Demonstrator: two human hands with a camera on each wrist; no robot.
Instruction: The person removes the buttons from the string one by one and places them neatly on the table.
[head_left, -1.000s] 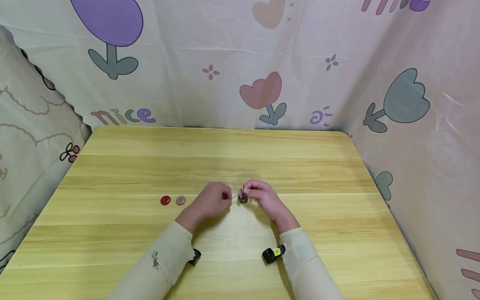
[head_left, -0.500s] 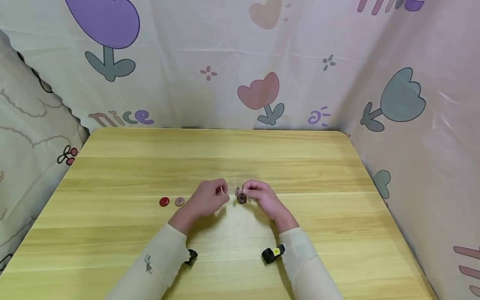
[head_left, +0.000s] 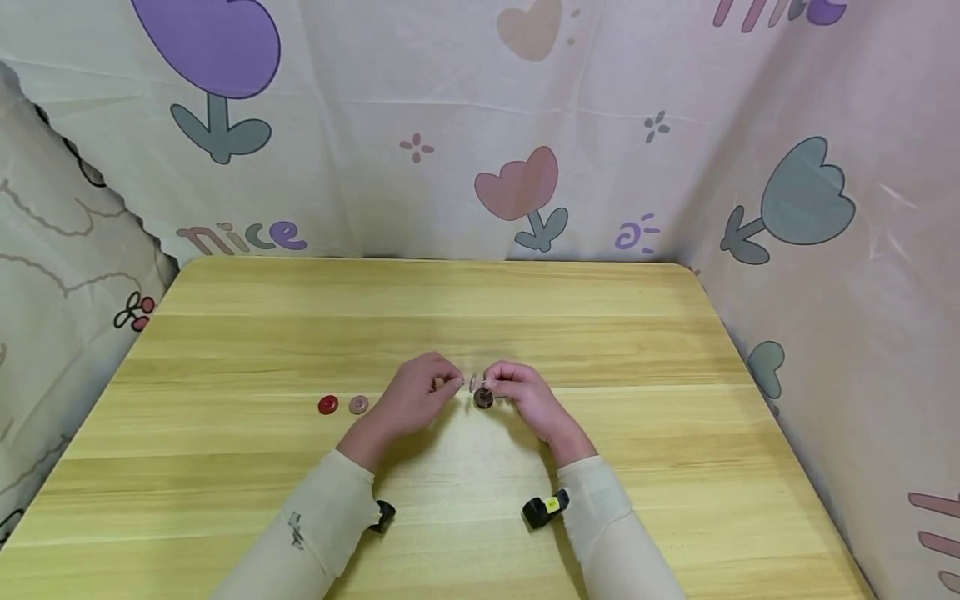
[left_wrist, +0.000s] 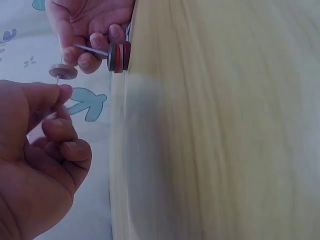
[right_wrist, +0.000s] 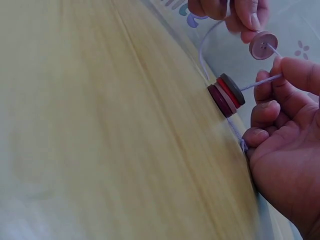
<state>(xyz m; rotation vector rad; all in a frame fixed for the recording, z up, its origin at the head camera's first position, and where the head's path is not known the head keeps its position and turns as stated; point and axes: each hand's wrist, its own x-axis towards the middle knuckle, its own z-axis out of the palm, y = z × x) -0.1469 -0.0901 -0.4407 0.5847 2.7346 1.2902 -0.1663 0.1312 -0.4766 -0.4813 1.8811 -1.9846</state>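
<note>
A pale pink button [right_wrist: 263, 45] hangs on a thin light cord [right_wrist: 260, 83] between the two hands. My left hand [head_left: 415, 392] pinches the cord on one side of this button, fingertips close to it. On the other side my right hand [head_left: 525, 396] pinches the cord between thumb and forefinger. Lower on the cord, a stack of several buttons [right_wrist: 224, 96], dark, red, pink and maroon, sits face to face near the right fingers. In the right wrist view the cord curves from the left hand toward the stack. A knot [right_wrist: 243, 145] shows below the stack.
A red button [head_left: 327, 404] and a pink button [head_left: 358, 404] lie side by side on the wooden table [head_left: 637, 350], left of the left hand. Patterned cloth [head_left: 360, 183] hangs behind the table and along its sides.
The left hand has shifted slightly left, then up, drawing out the cord. The pink button has come away from the right fingertips toward the left hand. The right hand has barely moved.
</note>
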